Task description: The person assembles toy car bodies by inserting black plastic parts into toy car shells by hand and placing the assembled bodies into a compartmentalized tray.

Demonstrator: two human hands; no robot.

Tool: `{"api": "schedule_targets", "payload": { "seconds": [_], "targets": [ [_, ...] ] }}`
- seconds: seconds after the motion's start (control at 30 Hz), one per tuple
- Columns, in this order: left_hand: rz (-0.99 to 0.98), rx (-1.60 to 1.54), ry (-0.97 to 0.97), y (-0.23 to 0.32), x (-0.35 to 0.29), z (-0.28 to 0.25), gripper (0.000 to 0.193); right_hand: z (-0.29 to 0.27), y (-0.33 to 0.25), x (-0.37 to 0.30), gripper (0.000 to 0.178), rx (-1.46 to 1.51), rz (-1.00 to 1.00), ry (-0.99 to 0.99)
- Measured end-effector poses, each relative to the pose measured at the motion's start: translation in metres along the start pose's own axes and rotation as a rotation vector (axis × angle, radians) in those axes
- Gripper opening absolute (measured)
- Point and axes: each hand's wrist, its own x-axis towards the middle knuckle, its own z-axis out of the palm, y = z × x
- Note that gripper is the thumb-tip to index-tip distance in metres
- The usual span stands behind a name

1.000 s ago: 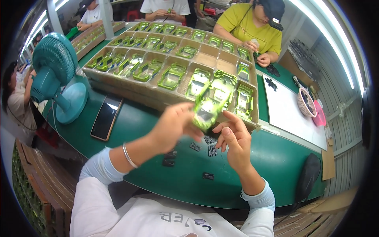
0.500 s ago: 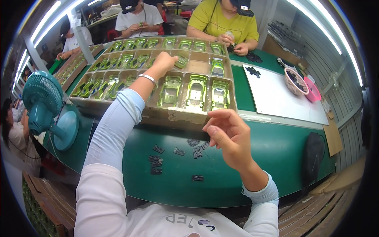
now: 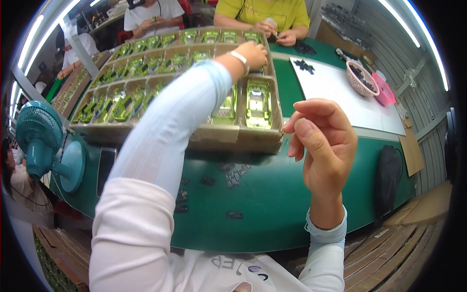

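Beyond grey lettering (image 3: 227, 263) on white shirt (image 3: 197, 272), left hand (image 3: 252, 56) over box (image 3: 214, 137)

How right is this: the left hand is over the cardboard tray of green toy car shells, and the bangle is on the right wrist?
Not quite: the bangle is on the left wrist, as the head view shows. The left hand is indeed over the cardboard tray of green toy car shells.

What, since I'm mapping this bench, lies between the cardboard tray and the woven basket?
In the head view, right of the cardboard tray come a strip of green table, then a white board with black pieces on it.
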Motion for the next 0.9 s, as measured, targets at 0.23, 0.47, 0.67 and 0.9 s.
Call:
{"api": "schedule_targets", "payload": {
  "seconds": [0.23,0.47,0.67,0.9],
  "targets": [
    [0.434,0.158,0.041,-0.034,0.030,0.023,0.022,0.008,0.008,0.004,0.010,-0.379,0.078,-0.429],
    [-0.209,-0.420,0.254,-0.080,-0.007,-0.026,0.042,0.019,0.064,-0.027,0.006,-0.803,0.111,-1.262],
    [-0.678,-1.437,0.571,-0.055,-0.108,-0.075,0.043,0.021,0.081,-0.049,0.015,-1.100,0.230,-1.430],
    [-0.540,-2.405,0.527,0.063,-0.274,-0.086,0.041,0.019,0.050,-0.016,0.011,-0.484,0.453,-1.147]
  ]
}}
